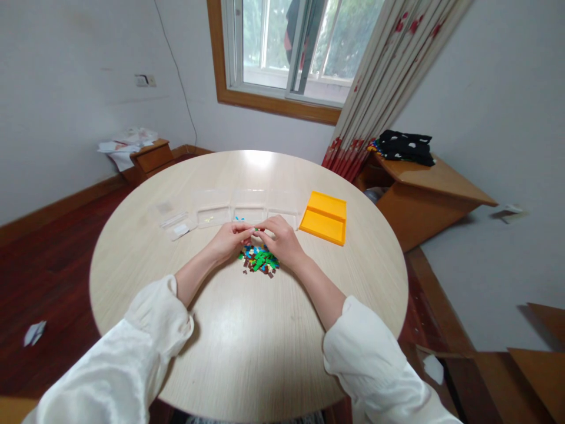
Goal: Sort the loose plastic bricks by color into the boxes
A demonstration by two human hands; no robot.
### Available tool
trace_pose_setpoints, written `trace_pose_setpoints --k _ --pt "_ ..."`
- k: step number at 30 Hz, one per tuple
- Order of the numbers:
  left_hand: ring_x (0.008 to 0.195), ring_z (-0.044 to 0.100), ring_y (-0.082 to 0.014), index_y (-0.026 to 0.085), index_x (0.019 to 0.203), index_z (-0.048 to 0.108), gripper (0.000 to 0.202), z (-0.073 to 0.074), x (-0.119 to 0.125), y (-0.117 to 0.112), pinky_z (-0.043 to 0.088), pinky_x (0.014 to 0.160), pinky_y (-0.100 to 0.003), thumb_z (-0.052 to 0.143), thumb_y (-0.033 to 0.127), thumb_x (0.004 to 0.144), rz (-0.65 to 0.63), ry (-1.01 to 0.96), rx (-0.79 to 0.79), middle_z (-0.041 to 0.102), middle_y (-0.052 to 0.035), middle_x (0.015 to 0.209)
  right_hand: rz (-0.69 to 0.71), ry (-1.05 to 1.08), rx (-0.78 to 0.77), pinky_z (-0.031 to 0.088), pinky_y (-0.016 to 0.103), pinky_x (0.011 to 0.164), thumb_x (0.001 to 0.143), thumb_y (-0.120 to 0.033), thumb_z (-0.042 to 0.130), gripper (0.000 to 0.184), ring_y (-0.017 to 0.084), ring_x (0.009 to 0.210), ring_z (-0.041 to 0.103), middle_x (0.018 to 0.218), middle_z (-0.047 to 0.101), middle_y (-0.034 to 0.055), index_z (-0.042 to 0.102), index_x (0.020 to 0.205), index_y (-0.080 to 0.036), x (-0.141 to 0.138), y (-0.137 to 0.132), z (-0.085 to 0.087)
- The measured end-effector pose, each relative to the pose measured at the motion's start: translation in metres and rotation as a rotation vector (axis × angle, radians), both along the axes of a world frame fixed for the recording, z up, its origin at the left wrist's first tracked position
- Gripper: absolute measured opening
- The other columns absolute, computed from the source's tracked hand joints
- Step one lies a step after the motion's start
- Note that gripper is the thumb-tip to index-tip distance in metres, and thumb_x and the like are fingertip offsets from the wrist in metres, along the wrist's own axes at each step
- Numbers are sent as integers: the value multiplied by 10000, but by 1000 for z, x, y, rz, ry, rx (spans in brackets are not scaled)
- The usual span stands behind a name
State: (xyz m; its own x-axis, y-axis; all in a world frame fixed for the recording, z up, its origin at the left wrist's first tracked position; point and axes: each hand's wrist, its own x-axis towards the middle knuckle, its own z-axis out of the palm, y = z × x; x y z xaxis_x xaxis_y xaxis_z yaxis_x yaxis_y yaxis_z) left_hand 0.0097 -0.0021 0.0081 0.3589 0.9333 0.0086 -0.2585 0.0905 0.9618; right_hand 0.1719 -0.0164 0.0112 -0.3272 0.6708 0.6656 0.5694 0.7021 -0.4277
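Note:
A heap of small plastic building bricks (262, 260), green, brown, blue and pale yellow, lies on the round table (247, 347). Just over its far side my left hand (230, 240) and my right hand (281, 240) meet at the fingertips. Both are closed in a pinch. A tiny dark or green bit shows between them, too small to make out. Beyond the hands stand clear plastic boxes in a row. The left box (214, 224) holds a few pale yellow pieces, the middle box (260, 221) a few blue ones. My right hand partly covers the right box (289, 213).
An open yellow case (324, 233) with two halves lies to the right of the boxes. Clear lids and a small white item (180, 230) are at the left. Behind the table are a window, a curtain (375, 76) and a wooden cabinet (410, 206) with black cloth.

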Motion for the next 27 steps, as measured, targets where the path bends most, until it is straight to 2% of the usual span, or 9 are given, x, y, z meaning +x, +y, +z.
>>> trace_pose_setpoints --k 8,13,16,20,23,27 --pt "532 395 -78 114 669 723 363 7 -2 -3 324 540 -232 832 441 555 -93 -29 -41 502 11 516 -45 -33 14 449 332 775 886 -204 541 130 193 829 558 804 660 59 666 849 -193 0 -2 2" --pt "551 415 -76 119 738 743 371 5 -3 -2 353 540 -237 838 427 554 -86 -59 -86 632 -50 686 -101 -6 41 448 341 792 891 -215 522 137 198 849 562 842 664 69 657 876 -198 7 2 3" --pt "552 431 -71 113 813 744 398 4 -4 -1 360 541 -234 838 408 561 -68 -68 -112 651 -62 735 -235 60 99 440 342 779 889 -233 519 140 200 828 558 827 661 65 653 867 -199 30 11 8" --pt "546 439 -67 109 804 740 402 4 -4 0 359 531 -232 845 397 545 -56 -68 -110 639 -55 711 -540 136 144 420 355 766 878 -270 517 164 207 784 549 801 660 62 660 841 -198 75 23 12" --pt "537 434 -65 105 786 737 404 4 -4 1 355 525 -233 851 397 531 -48 -77 -108 633 -48 693 -733 120 48 402 375 787 861 -269 519 185 220 786 555 815 676 83 677 820 -181 102 28 8" --pt "534 438 -61 99 786 732 416 3 -5 2 356 536 -234 860 391 519 -29 -76 -124 630 -41 692 -840 6 -162 391 376 811 830 -237 542 175 222 814 584 888 715 96 703 819 -169 113 29 -1"
